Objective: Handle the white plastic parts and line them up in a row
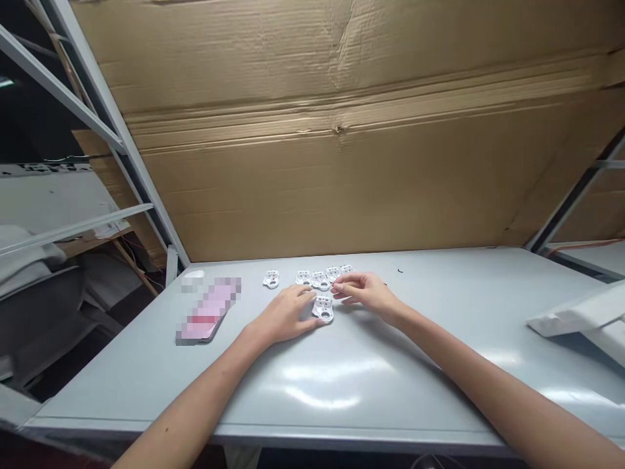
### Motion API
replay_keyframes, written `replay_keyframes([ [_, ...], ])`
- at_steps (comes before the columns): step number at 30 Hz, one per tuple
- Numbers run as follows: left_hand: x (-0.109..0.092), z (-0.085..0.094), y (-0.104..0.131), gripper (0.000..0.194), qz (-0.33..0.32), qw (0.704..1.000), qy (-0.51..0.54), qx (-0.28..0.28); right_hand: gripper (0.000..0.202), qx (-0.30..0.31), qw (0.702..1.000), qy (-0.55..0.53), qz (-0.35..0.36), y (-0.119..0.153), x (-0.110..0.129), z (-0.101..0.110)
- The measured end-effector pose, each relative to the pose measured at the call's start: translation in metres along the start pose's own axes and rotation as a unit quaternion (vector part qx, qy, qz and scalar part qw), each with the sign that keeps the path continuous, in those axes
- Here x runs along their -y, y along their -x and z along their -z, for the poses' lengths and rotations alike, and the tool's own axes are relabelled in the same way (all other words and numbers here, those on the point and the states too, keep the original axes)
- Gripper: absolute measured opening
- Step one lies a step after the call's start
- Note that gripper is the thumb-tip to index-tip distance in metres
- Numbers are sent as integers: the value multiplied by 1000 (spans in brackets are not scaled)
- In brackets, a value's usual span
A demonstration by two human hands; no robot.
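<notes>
Between my hands a white plastic part (323, 309), with a round ring at its near end and small dark holes, lies on the table. My left hand (287, 314) is beside it, its thumb against the ring end and its fingers curled by the far end, steadying it. My right hand (366, 294) is just right of the far end, its fingertips pinched together; whatever is between them is too small to make out. Behind the hands are similar white parts, including one part (303, 278), another (320, 281) and a third (333, 273).
Another white part (271, 279) lies apart to the left. A pixelated pink item (209, 311) and a small white object (193, 279) are farther left on the grey table (312, 397). White wrapped material (581, 312) is at right. A cardboard wall (342, 189) stands behind.
</notes>
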State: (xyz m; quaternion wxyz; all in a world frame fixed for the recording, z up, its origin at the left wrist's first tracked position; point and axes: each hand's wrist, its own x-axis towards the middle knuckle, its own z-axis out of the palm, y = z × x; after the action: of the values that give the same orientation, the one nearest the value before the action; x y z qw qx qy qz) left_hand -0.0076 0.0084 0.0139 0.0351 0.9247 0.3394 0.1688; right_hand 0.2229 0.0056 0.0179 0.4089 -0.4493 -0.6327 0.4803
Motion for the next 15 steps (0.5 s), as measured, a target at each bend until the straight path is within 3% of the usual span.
replay_keyframes([
  [4,-1,-3,-1,38,12,1000,-1,-9,21,-16,967,214,140,2,-5,-5],
  [7,-4,-5,-2,38,26,1000,1,-9,21,-2,930,299,214,4,-9,-6],
  [15,-6,-4,-2,38,33,999,1,-5,22,10,918,335,210,1,-23,-12],
])
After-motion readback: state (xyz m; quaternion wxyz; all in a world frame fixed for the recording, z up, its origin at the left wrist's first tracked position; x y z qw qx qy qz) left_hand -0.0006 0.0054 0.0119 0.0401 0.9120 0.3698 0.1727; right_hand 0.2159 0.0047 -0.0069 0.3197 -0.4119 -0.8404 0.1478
